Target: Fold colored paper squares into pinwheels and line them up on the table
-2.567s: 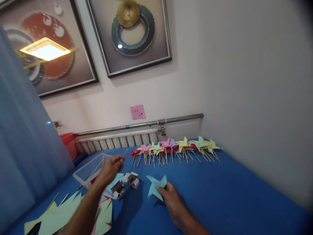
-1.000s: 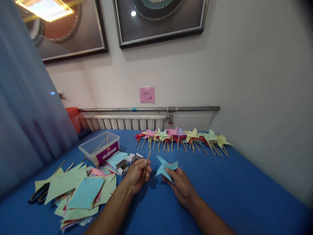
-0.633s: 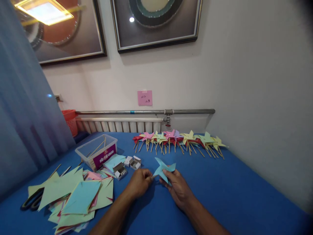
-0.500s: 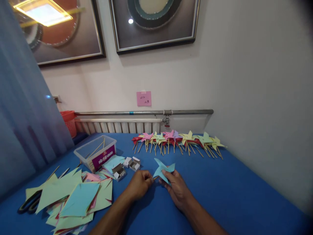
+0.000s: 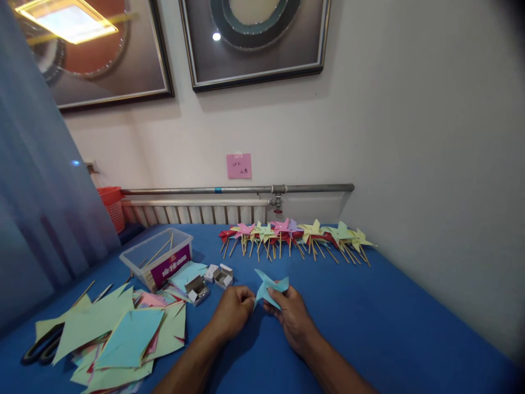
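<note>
A blue-covered table (image 5: 369, 323) is set against a white wall. At its near middle, a light blue paper pinwheel (image 5: 268, 287) is pinched upright by the right hand (image 5: 289, 317), so its back faces the left hand (image 5: 232, 309), which is closed, seemingly around a stick, though that is hidden. Finished pinwheels (image 5: 295, 238) are lined along the wall, cut paper squares (image 5: 118, 339) piled left.

Two hands, left (image 5: 232, 311) and right (image 5: 290, 317), at six o'clock. One blue pinwheel (image 5: 268, 287). One tub (image 5: 155, 258) at nine o'clock. Three small boxes (image 5: 213, 276). One pair of scissors (image 5: 39, 350). Two framed pictures (image 5: 250, 41) at twelve o'clock. One pink note (image 5: 238, 165).
</note>
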`<state>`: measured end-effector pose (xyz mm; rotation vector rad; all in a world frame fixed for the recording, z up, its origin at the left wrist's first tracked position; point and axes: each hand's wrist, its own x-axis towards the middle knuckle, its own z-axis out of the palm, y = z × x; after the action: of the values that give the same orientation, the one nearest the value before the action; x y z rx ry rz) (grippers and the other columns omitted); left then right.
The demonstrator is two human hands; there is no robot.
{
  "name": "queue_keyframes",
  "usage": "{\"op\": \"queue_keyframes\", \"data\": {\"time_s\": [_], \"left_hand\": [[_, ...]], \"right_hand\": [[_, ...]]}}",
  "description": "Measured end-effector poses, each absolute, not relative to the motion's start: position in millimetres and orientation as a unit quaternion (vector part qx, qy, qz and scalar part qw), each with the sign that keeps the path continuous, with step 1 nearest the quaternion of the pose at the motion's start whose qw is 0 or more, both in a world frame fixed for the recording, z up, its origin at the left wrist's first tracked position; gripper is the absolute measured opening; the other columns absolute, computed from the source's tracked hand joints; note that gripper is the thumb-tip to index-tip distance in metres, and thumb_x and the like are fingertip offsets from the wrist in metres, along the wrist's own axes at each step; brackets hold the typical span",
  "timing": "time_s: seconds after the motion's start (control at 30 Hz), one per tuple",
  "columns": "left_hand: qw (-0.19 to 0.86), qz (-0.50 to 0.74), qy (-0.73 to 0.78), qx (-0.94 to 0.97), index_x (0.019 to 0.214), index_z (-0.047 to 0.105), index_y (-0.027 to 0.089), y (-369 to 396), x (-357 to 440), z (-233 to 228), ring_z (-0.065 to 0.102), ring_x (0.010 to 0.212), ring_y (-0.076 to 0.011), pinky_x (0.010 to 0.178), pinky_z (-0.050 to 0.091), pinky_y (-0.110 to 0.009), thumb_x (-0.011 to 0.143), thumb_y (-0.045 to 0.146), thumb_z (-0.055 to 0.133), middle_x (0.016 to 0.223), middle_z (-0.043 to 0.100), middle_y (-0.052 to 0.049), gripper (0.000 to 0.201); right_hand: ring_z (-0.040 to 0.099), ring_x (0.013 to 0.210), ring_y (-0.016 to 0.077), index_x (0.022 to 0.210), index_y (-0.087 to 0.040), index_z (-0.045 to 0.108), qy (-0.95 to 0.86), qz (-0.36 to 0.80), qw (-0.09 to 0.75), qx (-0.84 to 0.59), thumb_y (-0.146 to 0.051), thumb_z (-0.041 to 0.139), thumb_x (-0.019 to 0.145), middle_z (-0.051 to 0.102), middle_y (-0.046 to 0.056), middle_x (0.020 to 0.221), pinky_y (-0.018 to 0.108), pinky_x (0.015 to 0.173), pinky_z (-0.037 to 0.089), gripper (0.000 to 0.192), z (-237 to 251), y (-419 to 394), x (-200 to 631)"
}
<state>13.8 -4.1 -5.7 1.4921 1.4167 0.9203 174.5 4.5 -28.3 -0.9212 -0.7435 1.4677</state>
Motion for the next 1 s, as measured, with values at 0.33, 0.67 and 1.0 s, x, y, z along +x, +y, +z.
{"op": "queue_keyframes", "data": {"time_s": [0.33, 0.67, 1.0], "left_hand": [[0.407, 0.368, 0.584, 0.598, 0.068, 0.06, 0.021, -5, 16, -1, 0.039, 0.053, -0.0123, 0.055, 0.027, -0.026, 0.084, 0.017, 0.056, 0.055, 0.048, 0.006, 0.017], [0.39, 0.369, 0.587, 0.606, 0.066, 0.059, 0.022, -6, 18, -2, 0.039, 0.055, -0.0129, 0.056, 0.029, -0.026, 0.085, 0.017, 0.054, 0.056, 0.047, 0.005, 0.02], [0.383, 0.388, 0.58, 0.605, 0.065, 0.063, 0.023, -7, 17, -4, 0.046, 0.056, -0.0153, 0.059, 0.033, -0.027, 0.082, 0.027, 0.062, 0.057, 0.055, 0.003, 0.017]], "right_hand": [[0.073, 0.073, 0.0223, 0.081, -0.023, 0.07, -0.314, 0.637, 0.58, -0.399, -0.034, 0.098, 0.056, 0.077, 0.0, 0.076, 0.036, 0.074, 0.061, 0.04, -27, 3, 174], [0.07, 0.072, 0.0215, 0.082, -0.022, 0.071, -0.336, 0.629, 0.579, -0.394, -0.039, 0.096, 0.062, 0.075, 0.0, 0.076, 0.034, 0.075, 0.058, 0.037, -33, 6, 174], [0.07, 0.073, 0.0227, 0.082, -0.024, 0.071, -0.348, 0.618, 0.585, -0.393, -0.041, 0.095, 0.064, 0.074, 0.0, 0.075, 0.035, 0.077, 0.057, 0.035, -37, 7, 173]]}}
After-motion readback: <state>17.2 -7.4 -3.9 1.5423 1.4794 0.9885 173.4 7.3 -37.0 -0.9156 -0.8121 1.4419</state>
